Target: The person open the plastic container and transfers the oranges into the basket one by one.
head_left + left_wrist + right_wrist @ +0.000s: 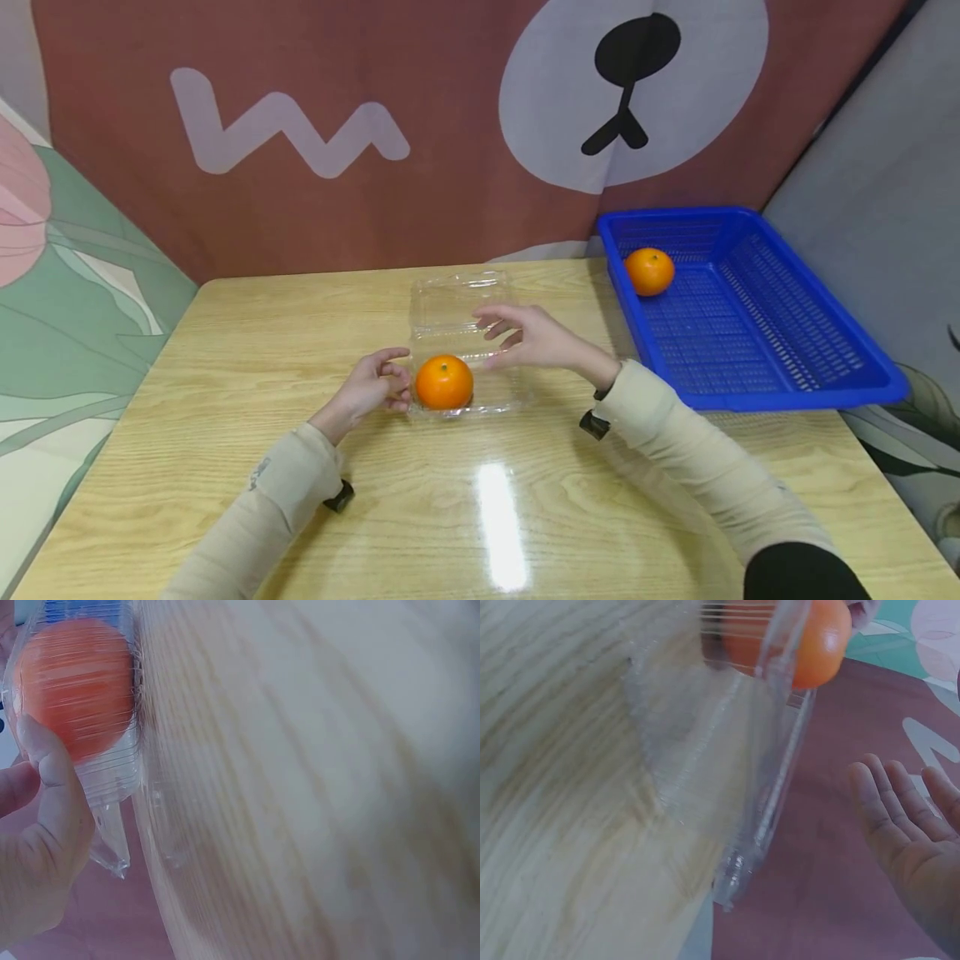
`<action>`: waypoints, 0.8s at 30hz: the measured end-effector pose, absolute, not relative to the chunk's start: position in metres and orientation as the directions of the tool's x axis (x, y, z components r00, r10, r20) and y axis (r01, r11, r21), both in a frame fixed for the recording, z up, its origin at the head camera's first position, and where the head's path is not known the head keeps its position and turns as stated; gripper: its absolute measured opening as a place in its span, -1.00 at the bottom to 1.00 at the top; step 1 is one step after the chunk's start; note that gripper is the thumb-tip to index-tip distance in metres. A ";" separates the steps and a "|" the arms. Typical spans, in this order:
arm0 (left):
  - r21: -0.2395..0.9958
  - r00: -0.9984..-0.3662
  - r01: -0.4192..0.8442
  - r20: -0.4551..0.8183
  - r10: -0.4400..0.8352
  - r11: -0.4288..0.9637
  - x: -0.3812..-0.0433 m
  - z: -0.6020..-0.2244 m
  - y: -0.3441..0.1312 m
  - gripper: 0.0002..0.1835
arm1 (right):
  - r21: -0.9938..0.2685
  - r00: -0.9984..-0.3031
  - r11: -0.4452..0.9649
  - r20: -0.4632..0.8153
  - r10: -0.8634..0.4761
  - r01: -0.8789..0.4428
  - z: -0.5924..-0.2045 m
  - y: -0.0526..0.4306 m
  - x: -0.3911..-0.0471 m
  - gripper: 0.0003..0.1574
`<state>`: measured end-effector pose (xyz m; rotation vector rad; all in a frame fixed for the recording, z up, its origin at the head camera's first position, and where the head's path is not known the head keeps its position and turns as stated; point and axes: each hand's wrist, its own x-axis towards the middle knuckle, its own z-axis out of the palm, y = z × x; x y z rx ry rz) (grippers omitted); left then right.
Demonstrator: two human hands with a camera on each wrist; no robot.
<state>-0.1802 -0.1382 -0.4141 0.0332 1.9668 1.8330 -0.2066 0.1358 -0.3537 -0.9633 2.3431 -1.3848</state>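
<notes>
An orange (444, 382) sits in the left part of a clear plastic clamshell box (498, 390), whose lid (459, 302) lies folded back toward the wall. Beside the box's left end is my left hand (372, 387), its fingers loosely bent. In the left wrist view, a fingertip (34, 735) appears against the ribbed clear wall in front of the orange (82, 694). My right hand (536, 336) hovers over the right part of the box, holding nothing. The right wrist view shows its fingers (889, 799) spread and apart from the box (705, 750).
A blue plastic basket (757, 350) stands at the right side of the wooden table (360, 517). Another orange (649, 272) lies in its far left corner. Behind the table rises a brown printed wall covering (450, 217).
</notes>
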 end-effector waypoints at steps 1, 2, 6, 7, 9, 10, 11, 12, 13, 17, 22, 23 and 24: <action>0.952 -0.899 -0.281 -0.304 0.314 0.117 -0.180 -0.414 -0.138 -0.42 | -0.849 -0.747 0.329 0.110 -0.655 -0.413 -0.356 0.135 -0.207 -0.16; 0.952 -0.900 -0.282 -0.305 0.313 0.117 -0.180 -0.414 -0.138 -0.42 | -0.847 -0.745 0.330 0.110 -0.658 -0.417 -0.358 0.134 -0.208 -0.16; 0.952 -0.900 -0.283 -0.306 0.309 0.117 -0.180 -0.413 -0.137 -0.42 | -0.826 -0.738 0.355 0.104 -0.667 -0.437 -0.366 0.129 -0.209 -0.13; 0.951 -0.900 -0.284 -0.307 0.308 0.118 -0.180 -0.413 -0.137 -0.42 | -0.822 -0.739 0.363 0.099 -0.667 -0.438 -0.368 0.128 -0.210 -0.12; 0.951 -0.900 -0.286 -0.309 0.308 0.119 -0.180 -0.413 -0.137 -0.42 | -0.811 -0.739 0.381 0.091 -0.668 -0.444 -0.372 0.126 -0.211 -0.09; 0.950 -0.899 -0.287 -0.310 0.308 0.120 -0.180 -0.412 -0.136 -0.42 | -0.808 -0.738 0.386 0.088 -0.669 -0.446 -0.374 0.125 -0.211 -0.07; 0.950 -0.900 -0.287 -0.311 0.307 0.120 -0.180 -0.412 -0.136 -0.42 | -0.805 -0.737 0.388 0.088 -0.670 -0.448 -0.375 0.124 -0.211 -0.07; 0.950 -0.899 -0.288 -0.312 0.306 0.121 -0.180 -0.412 -0.136 -0.42 | -0.803 -0.736 0.390 0.087 -0.672 -0.451 -0.377 0.123 -0.212 -0.06; 0.949 -0.899 -0.290 -0.314 0.305 0.121 -0.180 -0.412 -0.136 -0.42 | -0.801 -0.734 0.391 0.086 -0.674 -0.453 -0.379 0.123 -0.212 -0.05; 0.949 -0.899 -0.291 -0.315 0.305 0.122 -0.179 -0.411 -0.136 -0.42 | -0.789 -0.718 0.392 0.088 -0.691 -0.473 -0.386 0.119 -0.212 -0.04; 0.949 -0.898 -0.291 -0.315 0.307 0.122 -0.179 -0.411 -0.137 -0.42 | -0.793 -0.711 0.401 0.057 -0.701 -0.459 -0.393 0.112 -0.212 -0.03; 0.949 -0.898 -0.291 -0.315 0.307 0.122 -0.179 -0.411 -0.137 -0.42 | -0.794 -0.712 0.406 0.047 -0.700 -0.452 -0.393 0.110 -0.211 -0.02; 0.949 -0.898 -0.291 -0.315 0.307 0.122 -0.179 -0.411 -0.137 -0.42 | -0.790 -0.713 0.417 0.036 -0.700 -0.450 -0.394 0.109 -0.210 -0.01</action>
